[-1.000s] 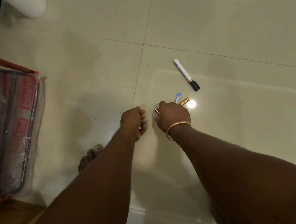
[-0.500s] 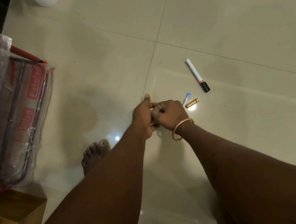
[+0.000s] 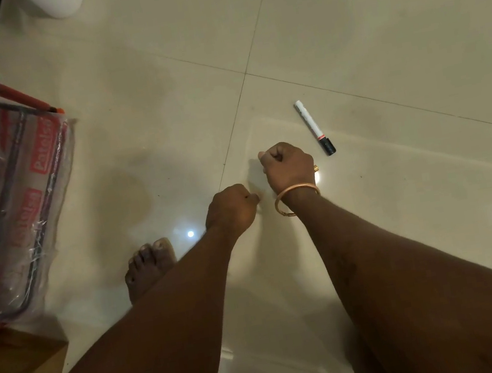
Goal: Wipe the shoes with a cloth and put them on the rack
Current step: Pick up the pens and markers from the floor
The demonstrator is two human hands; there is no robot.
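While both forearms reach out over the glossy tiled floor (image 3: 373, 23), the left grip (image 3: 230, 209) (a bare hand, seen from behind the knuckles) is clenched in a fist with its fingers curled under. Nothing shows inside it, though the palm is hidden. The right grip (image 3: 287, 164) is clenched the same way, a little farther out and just beside the left, the two apart with a narrow strip of floor between them. Whether it encloses anything I cannot tell. A copper-coloured bangle (image 3: 296, 198) circles the right wrist, and the tip of a small gold object (image 3: 315, 169) peeks out at the far edge of that fist, either held or lying on the tile behind it. A white marker (image 3: 315, 128) with a black cap lies flat on the floor near the right grip, not touching it, cap end toward the person. A bare foot (image 3: 150, 267) stands on the tile below the left forearm. The rack (image 3: 21, 200) (a dark tubular frame under clear plastic with red labels, as far as can be made out) sits at the left edge, well apart from both fists, with an orange-red bar (image 3: 24, 98) across its upper end and a wooden block (image 3: 18, 357) below it. A white rounded object (image 3: 61, 3) shows at the top edge.
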